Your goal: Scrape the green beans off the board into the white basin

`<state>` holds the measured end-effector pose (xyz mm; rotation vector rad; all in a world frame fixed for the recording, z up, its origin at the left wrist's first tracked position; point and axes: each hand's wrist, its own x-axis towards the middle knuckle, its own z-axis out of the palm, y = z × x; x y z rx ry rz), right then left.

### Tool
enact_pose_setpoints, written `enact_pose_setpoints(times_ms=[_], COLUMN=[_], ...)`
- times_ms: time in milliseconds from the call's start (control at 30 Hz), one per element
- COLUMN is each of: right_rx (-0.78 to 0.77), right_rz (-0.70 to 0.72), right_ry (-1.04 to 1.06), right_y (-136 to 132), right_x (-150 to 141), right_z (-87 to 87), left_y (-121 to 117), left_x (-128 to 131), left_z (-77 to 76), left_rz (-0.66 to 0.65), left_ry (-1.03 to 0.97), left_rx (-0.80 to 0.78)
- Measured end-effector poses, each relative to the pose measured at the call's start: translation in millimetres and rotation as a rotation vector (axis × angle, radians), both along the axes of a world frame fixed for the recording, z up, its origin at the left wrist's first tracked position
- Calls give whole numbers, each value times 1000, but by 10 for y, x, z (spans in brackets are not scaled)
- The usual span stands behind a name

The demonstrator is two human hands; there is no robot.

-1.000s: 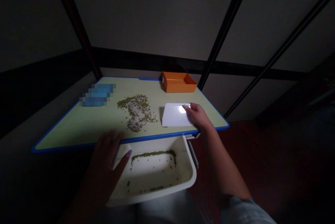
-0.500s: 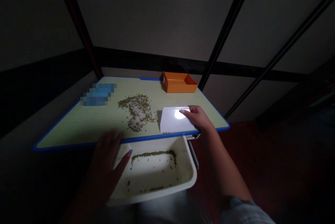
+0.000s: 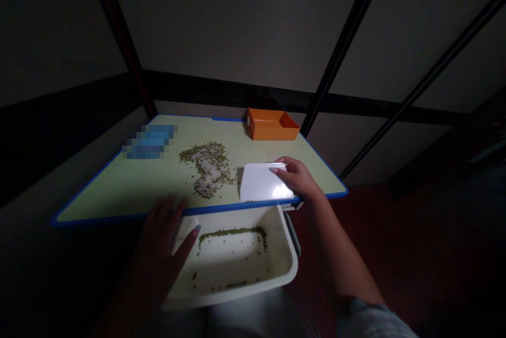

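Note:
My right hand (image 3: pixel 296 174) grips the upper right corner of a white flat scraper (image 3: pixel 261 182), thumb on its face. The scraper stands tilted on the table near the front edge, with a few green grains at its lower edge. To its left lies a spread pile of green beans and white grains (image 3: pixel 211 166). My left hand (image 3: pixel 168 227), dim in shadow, has its fingers apart at the table edge and the left side of a white bin (image 3: pixel 290 269). Green beans line the bin's far inner edge, and several are scattered over its floor.
An orange open box (image 3: pixel 272 129) stands at the table's back right. A blurred blue item (image 3: pixel 150 142) lies at the back left. The pale table (image 3: pixel 130 185) has a blue rim, and a panelled wall (image 3: pixel 229 27) rises behind it.
The scraper has tilted slightly, so its bright reflection has shifted down and right. My right fingers have moved a little left along its top edge. My left hand stays put.

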<state>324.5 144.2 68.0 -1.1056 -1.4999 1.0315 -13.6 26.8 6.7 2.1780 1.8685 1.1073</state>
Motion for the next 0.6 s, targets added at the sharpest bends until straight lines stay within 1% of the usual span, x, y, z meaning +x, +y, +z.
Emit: enact_pose_setpoints(times_ms=[367,500,600], right_rx=[6,-15,-22], right_rz=[15,22,52], right_ry=[-51,-25,-24], right_y=[-10,-19,-35], right_x=[-37,-45,-57], right_z=[-4,19,44], left_y=[-5,-10,-10], left_x=[9,24,24], left_z=[27,45,51], left_rz=[1,5,6], left_ry=[-27,-33,-27], left_rx=[-28,-32,-45])
